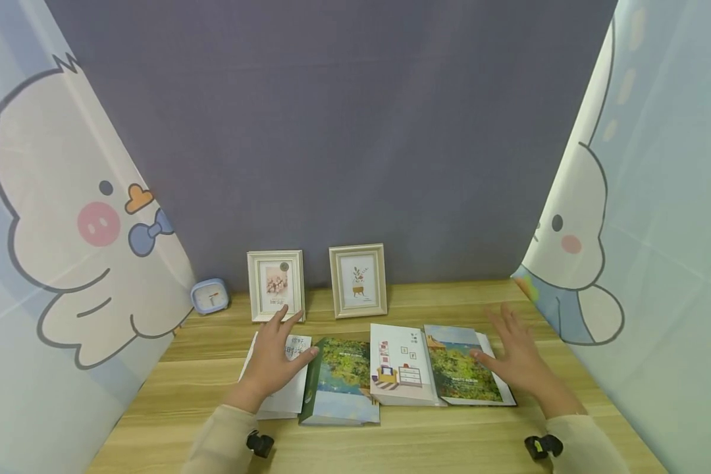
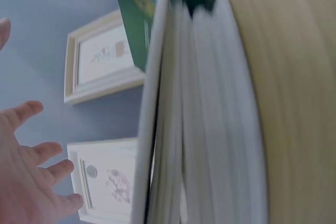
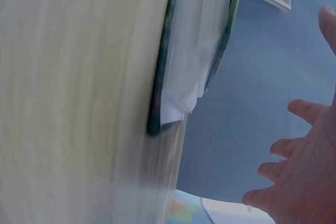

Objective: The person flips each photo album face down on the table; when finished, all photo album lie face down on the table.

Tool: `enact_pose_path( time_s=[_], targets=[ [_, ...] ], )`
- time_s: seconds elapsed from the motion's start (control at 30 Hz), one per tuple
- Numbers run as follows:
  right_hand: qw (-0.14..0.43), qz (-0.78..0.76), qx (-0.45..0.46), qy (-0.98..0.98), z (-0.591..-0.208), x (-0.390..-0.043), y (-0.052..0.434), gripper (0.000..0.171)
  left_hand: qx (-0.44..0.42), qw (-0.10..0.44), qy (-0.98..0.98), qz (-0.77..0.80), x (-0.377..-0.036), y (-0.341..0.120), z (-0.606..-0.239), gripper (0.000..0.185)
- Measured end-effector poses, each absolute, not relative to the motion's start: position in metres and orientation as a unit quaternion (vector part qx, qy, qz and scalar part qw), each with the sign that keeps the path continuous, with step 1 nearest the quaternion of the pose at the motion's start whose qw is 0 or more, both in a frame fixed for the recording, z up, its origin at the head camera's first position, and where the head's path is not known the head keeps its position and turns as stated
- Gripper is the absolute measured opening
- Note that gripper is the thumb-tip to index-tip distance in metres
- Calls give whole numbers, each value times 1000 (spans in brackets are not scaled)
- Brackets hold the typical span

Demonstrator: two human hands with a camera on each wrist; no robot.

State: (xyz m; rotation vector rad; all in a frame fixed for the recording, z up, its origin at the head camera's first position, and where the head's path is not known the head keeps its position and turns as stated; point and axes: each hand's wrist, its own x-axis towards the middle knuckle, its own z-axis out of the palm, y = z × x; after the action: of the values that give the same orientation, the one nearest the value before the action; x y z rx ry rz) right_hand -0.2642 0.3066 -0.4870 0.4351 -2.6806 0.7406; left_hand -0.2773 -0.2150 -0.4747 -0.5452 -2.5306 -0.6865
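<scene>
So there's four books in a row near the front edge of the desk (image 1: 426, 447), nothing stacked or lifted yet as far as I can tell. Left hand (image 1: 275, 361) is flat on the white book (image 1: 284, 388) at the left end, fingers spread. Next along are the green book (image 1: 339, 382) and the room-picture book (image 1: 401, 365). Right hand (image 1: 518, 359) is spread too, thumb at the landscape book (image 1: 465, 365) on the right end, not gripping. Further back against the rear edge: a blue clock (image 1: 209, 295), then the flower frame (image 1: 276, 285) and the plant frame (image 1: 358, 280), both upright.
</scene>
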Motion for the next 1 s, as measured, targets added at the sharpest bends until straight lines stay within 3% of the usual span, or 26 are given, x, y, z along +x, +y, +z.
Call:
enact_pose_path(
  time_s=[0.23,0.5,1.0],
  targets=[
    [147,278,156,-936,-485,-258,300,95,-201,185,-915,-298,-272,-191,-479,82],
    [110,289,147,-940,-485,-251,296,97,-193,170,-902,-347,-270,-166,-481,79],
    [103,294,170,-935,-487,-244,288,94,-209,95,-856,-463,-266,-115,-487,64]
  ],
)
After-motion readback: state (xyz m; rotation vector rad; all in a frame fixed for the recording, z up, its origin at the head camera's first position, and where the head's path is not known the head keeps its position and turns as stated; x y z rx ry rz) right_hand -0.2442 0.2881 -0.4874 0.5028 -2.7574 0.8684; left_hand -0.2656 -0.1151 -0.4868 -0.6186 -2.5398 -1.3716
